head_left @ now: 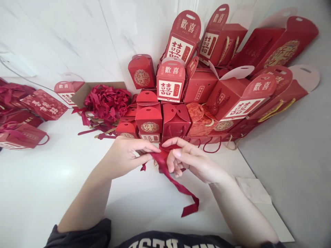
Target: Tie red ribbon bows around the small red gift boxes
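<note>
A dark red ribbon [178,184] runs from the fingers of my left hand [130,156] down toward me, its loose end trailing over the white table. Thumb and fingers of my left hand pinch it near the top. My right hand [195,160] is just right of the ribbon, fingers curled and apart, with nothing visibly gripped. Behind and between both hands stands a small red gift box [162,168], mostly covered by the hands and ribbon. A short ribbon tail [143,167] shows below my left hand.
Stacked red gift boxes [170,81] rise behind my hands and to the right. A cardboard box [85,90] heaped with red ribbons [108,101] stands at back left. More tied boxes [22,134] sit at far left. White sheets [254,191] lie at right by a grey wall [292,155].
</note>
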`<state>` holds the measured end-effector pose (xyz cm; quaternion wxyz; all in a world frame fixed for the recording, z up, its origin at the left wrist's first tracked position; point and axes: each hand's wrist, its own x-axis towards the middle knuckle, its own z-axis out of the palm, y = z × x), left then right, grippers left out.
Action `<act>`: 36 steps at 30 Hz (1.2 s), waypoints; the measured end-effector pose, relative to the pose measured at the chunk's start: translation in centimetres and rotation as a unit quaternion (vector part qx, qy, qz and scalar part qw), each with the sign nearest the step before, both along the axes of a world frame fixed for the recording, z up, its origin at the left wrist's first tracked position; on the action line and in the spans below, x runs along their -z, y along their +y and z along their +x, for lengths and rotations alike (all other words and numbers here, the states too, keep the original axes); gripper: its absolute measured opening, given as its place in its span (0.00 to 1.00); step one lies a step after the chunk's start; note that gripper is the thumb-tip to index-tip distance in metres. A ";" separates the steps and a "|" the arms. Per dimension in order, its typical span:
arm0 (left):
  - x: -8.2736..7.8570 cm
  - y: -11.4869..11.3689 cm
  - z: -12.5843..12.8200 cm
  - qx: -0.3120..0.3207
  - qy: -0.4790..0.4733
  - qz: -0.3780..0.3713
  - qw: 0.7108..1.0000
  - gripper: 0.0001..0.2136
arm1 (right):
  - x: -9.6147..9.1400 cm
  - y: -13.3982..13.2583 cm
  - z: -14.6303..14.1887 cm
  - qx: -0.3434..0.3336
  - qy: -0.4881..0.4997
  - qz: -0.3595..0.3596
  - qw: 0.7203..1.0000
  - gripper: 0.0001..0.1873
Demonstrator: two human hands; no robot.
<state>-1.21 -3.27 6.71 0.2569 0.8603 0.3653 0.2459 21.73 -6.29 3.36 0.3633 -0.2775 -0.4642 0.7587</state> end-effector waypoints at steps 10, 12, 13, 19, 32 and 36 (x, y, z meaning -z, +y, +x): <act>1.7 1.3 -0.2 -0.078 0.056 0.504 0.858 0.14 | 0.9 -0.5 -1.0 0.048 -0.172 0.185 0.966 0.16; 1.8 1.5 -0.5 -0.119 0.082 0.503 0.852 0.14 | 0.3 -0.5 -0.4 0.044 -0.193 0.218 0.956 0.14; 1.9 1.6 -0.7 -0.139 0.080 0.496 0.853 0.14 | -0.1 -0.5 0.0 0.034 -0.206 0.236 0.949 0.14; 1.7 2.2 -1.3 -0.259 -0.068 0.380 0.885 0.16 | -2.8 -1.2 2.9 -0.068 -0.253 0.369 0.892 0.11; 1.4 -1.7 2.7 0.118 -0.044 0.393 0.911 0.08 | -2.5 -3.1 4.0 0.009 -0.300 0.331 0.895 0.15; 2.6 -2.4 4.2 0.132 -0.060 0.374 0.916 0.04 | 1.0 -3.6 1.4 0.175 -0.187 0.236 0.938 0.12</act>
